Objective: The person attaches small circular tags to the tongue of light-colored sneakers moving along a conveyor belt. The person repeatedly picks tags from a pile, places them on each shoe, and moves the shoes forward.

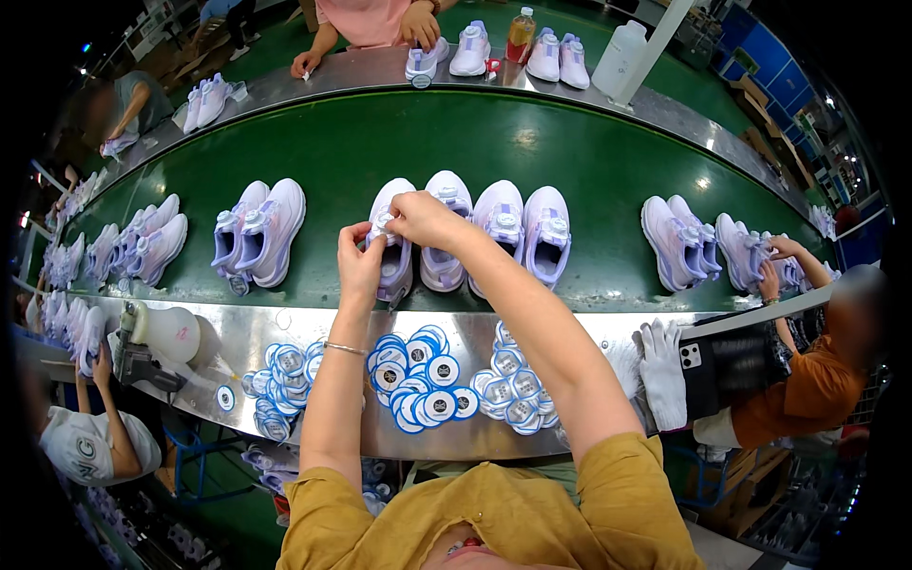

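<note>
left hand (359,264) and right hand (425,220) together, pinching the lilac-white shoe (397,251) at its tongue — toe pointing away, left hand nearer the heel.

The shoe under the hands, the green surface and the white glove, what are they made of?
Shoe: probably fabric, maybe synthetic leather; its pale toe looks soft and matte.
Green surface: perhaps rubber or plastic, smooth and glossy, since it reflects bright light spots.
White glove: likely knitted cloth; it looks dull, soft and floppy.
</note>
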The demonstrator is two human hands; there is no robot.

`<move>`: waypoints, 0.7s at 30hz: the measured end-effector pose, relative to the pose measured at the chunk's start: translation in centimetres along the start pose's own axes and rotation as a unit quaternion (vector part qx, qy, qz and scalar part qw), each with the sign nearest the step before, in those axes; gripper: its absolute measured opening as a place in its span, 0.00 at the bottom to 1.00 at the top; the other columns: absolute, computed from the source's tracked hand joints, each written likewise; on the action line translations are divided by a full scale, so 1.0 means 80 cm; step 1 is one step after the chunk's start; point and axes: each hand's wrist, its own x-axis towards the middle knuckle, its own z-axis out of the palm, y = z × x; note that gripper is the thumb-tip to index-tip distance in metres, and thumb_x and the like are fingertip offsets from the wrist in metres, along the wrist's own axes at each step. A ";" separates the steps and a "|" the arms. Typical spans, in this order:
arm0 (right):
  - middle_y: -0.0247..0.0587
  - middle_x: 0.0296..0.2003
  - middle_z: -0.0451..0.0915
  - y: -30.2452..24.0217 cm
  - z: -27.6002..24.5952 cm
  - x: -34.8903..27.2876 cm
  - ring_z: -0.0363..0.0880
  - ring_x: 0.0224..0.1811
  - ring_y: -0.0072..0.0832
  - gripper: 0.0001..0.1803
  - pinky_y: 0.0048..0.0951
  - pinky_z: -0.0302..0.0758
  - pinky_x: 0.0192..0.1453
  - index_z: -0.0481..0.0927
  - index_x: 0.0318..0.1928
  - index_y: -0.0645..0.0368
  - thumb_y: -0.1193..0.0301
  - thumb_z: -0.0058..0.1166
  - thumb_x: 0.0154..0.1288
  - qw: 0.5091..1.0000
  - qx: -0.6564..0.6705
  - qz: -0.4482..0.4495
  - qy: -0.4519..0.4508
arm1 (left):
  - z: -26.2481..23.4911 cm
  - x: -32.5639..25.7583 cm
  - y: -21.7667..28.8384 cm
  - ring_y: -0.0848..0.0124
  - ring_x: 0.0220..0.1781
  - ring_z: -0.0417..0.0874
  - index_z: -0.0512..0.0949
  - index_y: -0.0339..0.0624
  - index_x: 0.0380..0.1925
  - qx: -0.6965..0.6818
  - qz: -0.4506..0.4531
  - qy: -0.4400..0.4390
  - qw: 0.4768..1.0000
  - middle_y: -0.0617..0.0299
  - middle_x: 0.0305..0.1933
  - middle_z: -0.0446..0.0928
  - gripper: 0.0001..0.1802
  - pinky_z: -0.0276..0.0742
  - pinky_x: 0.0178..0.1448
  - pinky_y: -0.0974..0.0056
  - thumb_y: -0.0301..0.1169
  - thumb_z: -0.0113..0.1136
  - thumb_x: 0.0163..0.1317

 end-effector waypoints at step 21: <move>0.55 0.37 0.80 -0.035 -0.003 -0.061 0.80 0.39 0.48 0.12 0.38 0.75 0.44 0.79 0.43 0.67 0.72 0.52 0.62 0.963 0.088 -0.028 0.254 | -0.036 0.015 -0.007 0.67 0.47 0.74 0.74 0.33 0.48 0.097 0.085 0.035 0.991 0.56 0.43 0.75 0.21 0.72 0.50 0.65 0.31 0.65 0.56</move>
